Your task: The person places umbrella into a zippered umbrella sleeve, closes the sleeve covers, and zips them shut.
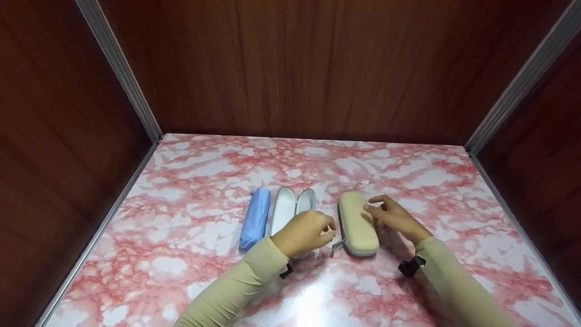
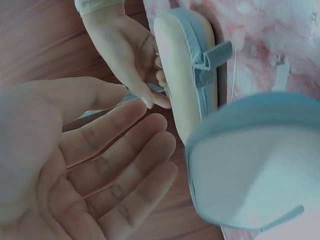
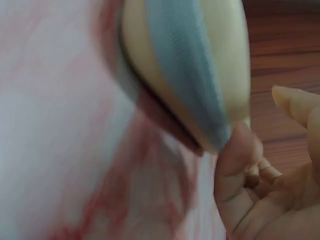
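A beige zip case (image 1: 358, 225) with a grey-blue zip band lies closed on the table, its pull tab (image 1: 338, 245) at the near left end. My right hand (image 1: 396, 219) is at its right side, fingers loosely bent; the thumb is at the case's edge, and contact is hard to tell. My left hand (image 1: 306, 231) hovers left of the beige case with nothing in it; its fingers (image 2: 137, 172) are relaxed in the left wrist view. Partly hidden beneath it, a second case (image 1: 284, 206) lies unfolded, showing a pale lining.
Left of the unfolded case lies a long blue fabric bundle (image 1: 256, 218), its kind unclear. The tabletop (image 1: 204, 181) has a red and white marbled pattern. Brown wood-look panels (image 1: 290, 68) with metal corner strips stand at the back and both sides.
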A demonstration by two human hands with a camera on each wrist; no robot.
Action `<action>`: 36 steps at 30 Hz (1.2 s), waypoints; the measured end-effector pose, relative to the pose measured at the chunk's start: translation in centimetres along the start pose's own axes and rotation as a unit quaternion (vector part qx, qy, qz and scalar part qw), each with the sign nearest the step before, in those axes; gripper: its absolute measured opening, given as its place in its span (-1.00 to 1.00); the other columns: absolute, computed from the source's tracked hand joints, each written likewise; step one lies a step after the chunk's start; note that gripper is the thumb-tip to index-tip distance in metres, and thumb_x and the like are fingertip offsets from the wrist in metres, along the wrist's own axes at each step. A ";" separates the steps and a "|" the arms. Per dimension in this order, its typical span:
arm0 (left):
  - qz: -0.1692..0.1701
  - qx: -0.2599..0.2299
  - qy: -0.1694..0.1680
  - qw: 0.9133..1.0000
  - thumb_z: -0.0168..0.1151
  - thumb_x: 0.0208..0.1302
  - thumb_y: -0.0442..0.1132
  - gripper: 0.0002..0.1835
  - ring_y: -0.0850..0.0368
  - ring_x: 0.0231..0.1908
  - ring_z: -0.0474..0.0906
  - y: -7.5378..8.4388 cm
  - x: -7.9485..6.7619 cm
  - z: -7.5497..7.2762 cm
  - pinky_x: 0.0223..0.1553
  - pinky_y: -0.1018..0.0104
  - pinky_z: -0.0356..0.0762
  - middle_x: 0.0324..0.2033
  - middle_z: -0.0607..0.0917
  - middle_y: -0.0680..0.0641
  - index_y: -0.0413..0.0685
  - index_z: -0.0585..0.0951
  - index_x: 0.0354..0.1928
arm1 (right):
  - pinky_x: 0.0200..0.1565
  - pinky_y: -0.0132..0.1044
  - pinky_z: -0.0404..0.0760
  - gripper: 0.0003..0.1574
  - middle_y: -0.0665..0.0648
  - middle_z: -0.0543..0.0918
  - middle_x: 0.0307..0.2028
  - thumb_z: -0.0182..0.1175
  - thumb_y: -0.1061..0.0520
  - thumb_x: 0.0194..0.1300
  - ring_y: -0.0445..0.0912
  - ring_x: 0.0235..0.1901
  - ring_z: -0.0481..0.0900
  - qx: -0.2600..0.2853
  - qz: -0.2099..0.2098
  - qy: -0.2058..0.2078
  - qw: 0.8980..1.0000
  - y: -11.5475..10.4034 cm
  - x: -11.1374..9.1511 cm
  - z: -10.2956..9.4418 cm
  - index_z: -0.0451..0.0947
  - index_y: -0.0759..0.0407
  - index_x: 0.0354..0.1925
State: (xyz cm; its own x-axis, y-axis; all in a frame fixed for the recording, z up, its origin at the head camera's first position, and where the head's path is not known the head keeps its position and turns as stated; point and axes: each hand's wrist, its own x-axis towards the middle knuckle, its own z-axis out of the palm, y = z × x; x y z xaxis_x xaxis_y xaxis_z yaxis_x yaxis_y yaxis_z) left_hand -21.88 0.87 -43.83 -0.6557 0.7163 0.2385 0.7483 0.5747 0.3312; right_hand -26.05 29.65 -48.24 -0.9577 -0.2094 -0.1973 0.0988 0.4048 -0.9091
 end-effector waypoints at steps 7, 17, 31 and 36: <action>-0.051 -0.018 0.027 0.998 0.21 0.36 -0.19 -0.79 0.15 -0.26 0.68 -1.6 -1.4 -1.2 -0.21 0.27 0.62 -0.29 0.77 -0.03 -0.09 0.76 -0.14 | -0.42 -0.26 0.47 -0.34 0.22 0.49 -0.33 0.21 0.00 0.45 -0.11 -0.49 0.41 0.074 -0.030 0.000 0.997 -1.2 -0.4 0.5 0.30 0.36 0.31; -0.073 -0.051 0.077 0.993 0.26 0.33 -0.25 -0.82 0.03 -0.26 0.71 -4.3 -3.5 -2.6 -0.22 0.18 0.64 -0.30 0.76 -0.09 -0.18 0.75 -0.16 | -0.37 -0.24 0.52 -0.46 0.17 0.43 -0.31 0.16 0.07 0.47 -0.06 -0.44 0.39 0.097 -0.046 -0.023 0.994 -2.7 -0.4 2.0 0.35 0.34 0.27; -0.123 -0.029 0.116 0.985 0.32 0.30 -0.31 -0.83 -0.07 -0.22 0.69 -7.0 -6.0 -3.2 -0.19 0.07 0.65 -0.25 0.74 -0.20 -0.28 0.73 -0.17 | -0.34 -0.30 0.50 -0.59 0.14 0.41 -0.30 0.02 0.18 0.50 -0.12 -0.41 0.39 0.130 -0.067 -0.109 0.983 -4.0 0.4 5.5 0.24 0.25 0.24; -0.156 -0.033 0.108 0.981 0.36 0.28 -0.29 -0.81 -0.11 -0.21 0.68 -7.7 -6.8 -3.2 -0.19 0.03 0.64 -0.25 0.74 -0.23 -0.28 0.73 -0.15 | -0.26 -0.25 0.56 -0.48 0.25 0.47 -0.17 -0.05 0.19 0.54 -0.09 -0.34 0.46 0.122 -0.064 -0.128 0.982 -4.4 0.5 6.3 0.12 0.34 0.35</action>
State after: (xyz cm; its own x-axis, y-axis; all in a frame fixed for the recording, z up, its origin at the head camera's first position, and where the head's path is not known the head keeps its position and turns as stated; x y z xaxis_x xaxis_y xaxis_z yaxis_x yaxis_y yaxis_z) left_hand -23.48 -9.73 -45.11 -0.8630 0.4049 0.3023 0.5047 0.7205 0.4757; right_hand -25.29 22.11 -46.62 -0.8707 -0.4736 -0.1321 0.0730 0.1412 -0.9873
